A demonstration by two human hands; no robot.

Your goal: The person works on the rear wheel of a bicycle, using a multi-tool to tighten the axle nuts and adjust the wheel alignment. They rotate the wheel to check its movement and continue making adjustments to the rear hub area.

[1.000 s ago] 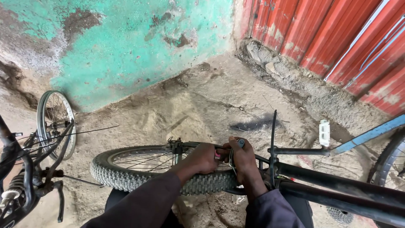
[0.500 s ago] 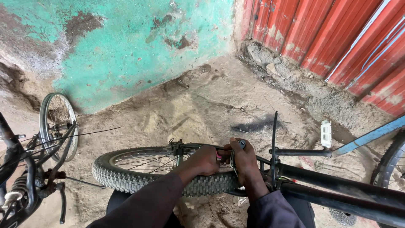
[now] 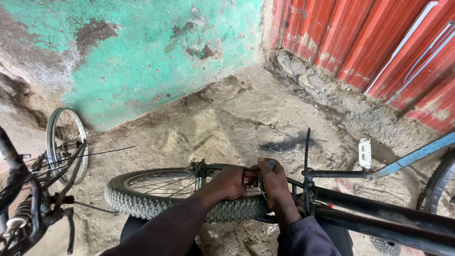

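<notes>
1. Knobby tyre (image 3: 142,201) of a bicycle wheel lies low over the dirt floor (image 3: 227,123); it is the landmark here.
2. Left hand (image 3: 231,182) sits at the tyre's right end, above the tread, fingers curled shut around a small red-handled tool (image 3: 248,179).
3. Right hand (image 3: 274,187) is just right of the left one, touching it, fingers folded down on the same spot, with a small dark knob (image 3: 271,164) poking up above the knuckles. What exactly this hand pinches is hidden.
4. Black bicycle frame (image 3: 379,213) runs rightward from the tyre's right end.
5. White pedal (image 3: 364,152) stands right of the tyre, above the frame.
6. Blue tube (image 3: 417,155) slants upward beyond the pedal.
7. Bare spoked rim (image 3: 66,142) leans upright, left of the tyre, beside the green wall (image 3: 142,61).
8. Red corrugated sheet (image 3: 379,42) stands far right, behind the tyre.
</notes>
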